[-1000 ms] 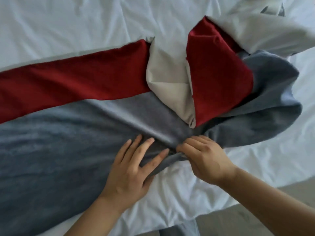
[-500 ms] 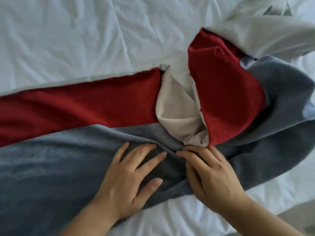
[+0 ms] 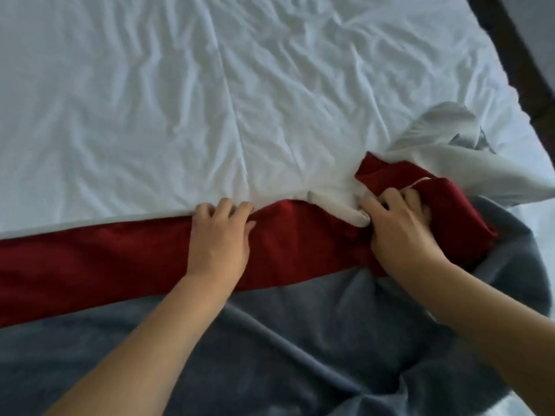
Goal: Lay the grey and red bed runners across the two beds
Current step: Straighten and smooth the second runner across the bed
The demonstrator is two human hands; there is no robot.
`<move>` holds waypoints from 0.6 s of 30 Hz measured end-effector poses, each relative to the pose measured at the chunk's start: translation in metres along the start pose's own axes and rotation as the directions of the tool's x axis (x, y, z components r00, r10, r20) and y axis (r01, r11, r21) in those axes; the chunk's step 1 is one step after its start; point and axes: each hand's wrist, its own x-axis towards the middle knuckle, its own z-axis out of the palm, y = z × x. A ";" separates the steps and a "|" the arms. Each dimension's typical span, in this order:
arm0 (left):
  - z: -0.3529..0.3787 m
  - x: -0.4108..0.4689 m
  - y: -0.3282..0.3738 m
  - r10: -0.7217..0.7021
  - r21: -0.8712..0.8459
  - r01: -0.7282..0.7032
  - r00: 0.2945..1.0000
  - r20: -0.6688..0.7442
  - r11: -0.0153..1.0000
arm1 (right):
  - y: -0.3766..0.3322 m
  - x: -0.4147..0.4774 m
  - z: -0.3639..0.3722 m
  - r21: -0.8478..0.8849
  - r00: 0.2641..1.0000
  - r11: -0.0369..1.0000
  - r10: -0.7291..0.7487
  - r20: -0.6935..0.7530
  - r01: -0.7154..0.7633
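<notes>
The bed runner lies across the white bed, with a red band (image 3: 120,265) on the far side and a grey band (image 3: 270,340) nearer me. My left hand (image 3: 219,235) rests on the red band, its fingers curled over the band's far edge. To the right, my right hand (image 3: 396,223) grips the bunched, folded-back red end (image 3: 456,205), where a strip of pale lining (image 3: 359,217) shows. The grey part is wrinkled and humps up at the right (image 3: 510,265).
The creased white sheet (image 3: 210,100) covers the bed beyond the runner. A pale flap of fabric (image 3: 450,151) lies turned over at the right. The bed's right edge and a dark strip (image 3: 528,55) run down the top right corner.
Both hands have left the grey band's near edge and moved up to the red band's far edge. The folded-back red and pale part is now smaller and flatter.
</notes>
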 end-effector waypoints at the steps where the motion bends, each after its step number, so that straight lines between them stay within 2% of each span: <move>1: -0.002 0.006 0.000 -0.027 -0.033 0.027 1.000 -0.001 0.999 | 0.008 0.015 -0.014 0.055 0.999 0.998 0.032 -0.043 -0.030; 3: -0.011 0.027 -0.003 -0.069 -0.097 0.064 0.996 -0.048 0.993 | 0.021 0.057 -0.050 0.206 0.977 0.970 0.161 -0.137 -0.131; 6: -0.035 0.069 -0.006 -0.101 -0.188 0.059 0.969 -0.225 0.980 | 0.026 0.122 -0.095 0.420 0.916 0.871 0.358 -0.184 -0.256; 8: -0.043 0.088 -0.005 -0.141 -0.238 0.070 0.944 -0.297 0.969 | 0.009 0.142 -0.097 0.477 0.877 0.836 0.418 -0.235 -0.271; 9: -0.041 0.091 -0.006 -0.153 -0.263 0.073 0.941 -0.300 0.962 | -0.003 0.141 -0.091 0.446 0.861 0.855 0.417 -0.292 -0.263; 10: -0.037 0.089 -0.007 -0.145 -0.287 0.064 0.951 -0.274 0.956 | -0.015 0.136 -0.082 0.375 0.853 0.895 0.381 -0.358 -0.242; 12: -0.018 0.071 -0.014 -0.084 -0.291 0.049 0.990 -0.112 0.956 | -0.036 0.116 -0.054 0.219 0.884 0.965 0.227 -0.409 -0.147; 14: 0.006 0.043 -0.028 -0.011 -0.151 0.014 1.000 0.020 0.988 | -0.054 0.089 -0.021 0.067 0.942 0.998 0.013 -0.335 0.010; 16: 0.022 0.016 -0.044 0.054 -0.017 -0.054 0.998 0.016 0.998 | -0.072 0.064 0.014 -0.012 0.960 0.981 -0.192 -0.203 0.194; 18: 0.025 -0.006 -0.063 0.072 0.041 -0.071 0.997 -0.002 0.997 | -0.092 0.044 0.042 -0.006 0.948 0.951 -0.309 -0.079 0.310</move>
